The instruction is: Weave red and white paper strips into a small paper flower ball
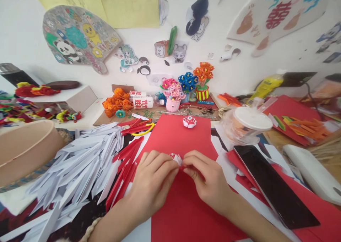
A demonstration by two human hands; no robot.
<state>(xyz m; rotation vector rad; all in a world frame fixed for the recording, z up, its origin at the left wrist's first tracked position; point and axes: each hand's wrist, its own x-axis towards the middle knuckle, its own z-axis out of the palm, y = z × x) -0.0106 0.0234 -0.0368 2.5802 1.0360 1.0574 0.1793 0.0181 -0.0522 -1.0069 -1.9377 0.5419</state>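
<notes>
Forearms point(112, 219) come in low from both sides over a red sheet point(173, 213), and the hands meet above its middle. Between them is the piece, a small red-and-white paper fold point(176, 157), partly hidden by the fingers. The left hand point(154, 178) pinches its near left side, fingers bunched and curled; the right hand point(206, 178) nips its right edge between thumb and forefinger. How firmly each presses I cannot tell.

For work this small, I'd keep one hand as a steady anchor and let the other do the fine shaping, pressing lightly so the folds don't crush. The similar folded ball point(189, 121) farther up the sheet makes a handy pattern to check against. White strips point(82, 164) and red strips point(126, 171) lie to the left, best kept clear of the elbow.
</notes>
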